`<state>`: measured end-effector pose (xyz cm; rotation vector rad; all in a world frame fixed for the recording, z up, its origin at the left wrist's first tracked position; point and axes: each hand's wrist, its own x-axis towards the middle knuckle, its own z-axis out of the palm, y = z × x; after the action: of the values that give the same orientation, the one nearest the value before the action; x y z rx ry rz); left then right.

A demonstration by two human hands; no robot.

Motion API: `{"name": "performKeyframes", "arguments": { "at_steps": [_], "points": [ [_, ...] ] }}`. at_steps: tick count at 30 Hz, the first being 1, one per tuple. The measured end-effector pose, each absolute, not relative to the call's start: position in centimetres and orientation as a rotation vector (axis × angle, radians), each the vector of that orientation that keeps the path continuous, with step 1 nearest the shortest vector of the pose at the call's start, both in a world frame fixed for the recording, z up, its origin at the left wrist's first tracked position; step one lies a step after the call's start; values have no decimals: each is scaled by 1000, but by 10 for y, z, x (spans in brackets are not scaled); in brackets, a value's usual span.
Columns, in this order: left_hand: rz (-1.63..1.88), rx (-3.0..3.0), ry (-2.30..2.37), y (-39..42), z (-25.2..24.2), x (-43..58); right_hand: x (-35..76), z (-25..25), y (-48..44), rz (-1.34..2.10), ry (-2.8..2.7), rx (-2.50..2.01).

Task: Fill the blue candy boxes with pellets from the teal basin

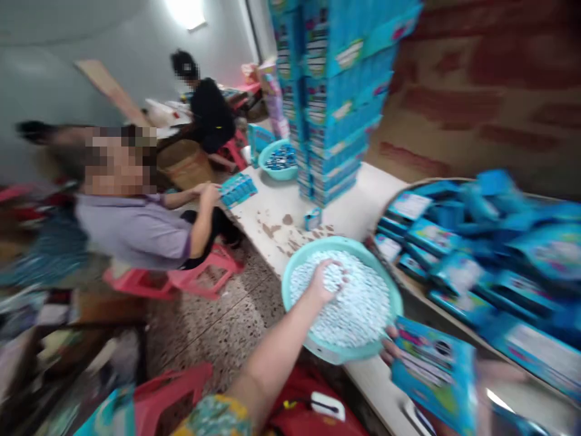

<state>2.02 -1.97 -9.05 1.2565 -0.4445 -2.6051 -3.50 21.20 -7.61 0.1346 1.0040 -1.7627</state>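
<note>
My left hand (325, 281) is in a turquoise basin (297, 259) heaped with small white pieces (358, 309). Its fingers curl round some of the pieces, which are too small to name. To the right of the basin, my right hand (390, 346) grips a blue printed cardboard box (438, 369) by its left side. Fingertips show between the box and the basin's rim; the rest of that hand is mostly behind the box. The picture is somewhat blurred.
Tall stacks of blue boxes (338, 109) stand on the white table (254, 221). A second basin (278, 172) holds small dark blue items. More boxes fill a wide tray (458, 260) at right. A person in purple (131, 230) sits left, holding blue packs (238, 189); another sits behind.
</note>
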Motion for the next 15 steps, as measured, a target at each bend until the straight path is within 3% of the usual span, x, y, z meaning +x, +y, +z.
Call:
{"name": "performKeyframes", "arguments": {
  "at_steps": [4,8,15],
  "points": [
    [-2717,1200,-418,-24,-95,-1,-53,-55,197,-1844,1306,38],
    [-2733,1067,-446,-15,-71,-9,-66,-58,178,-1677,1862,-337],
    [-2346,878,-719,8,-31,-19,-42,-68,145,-1517,2378,-860]
  ]
}}
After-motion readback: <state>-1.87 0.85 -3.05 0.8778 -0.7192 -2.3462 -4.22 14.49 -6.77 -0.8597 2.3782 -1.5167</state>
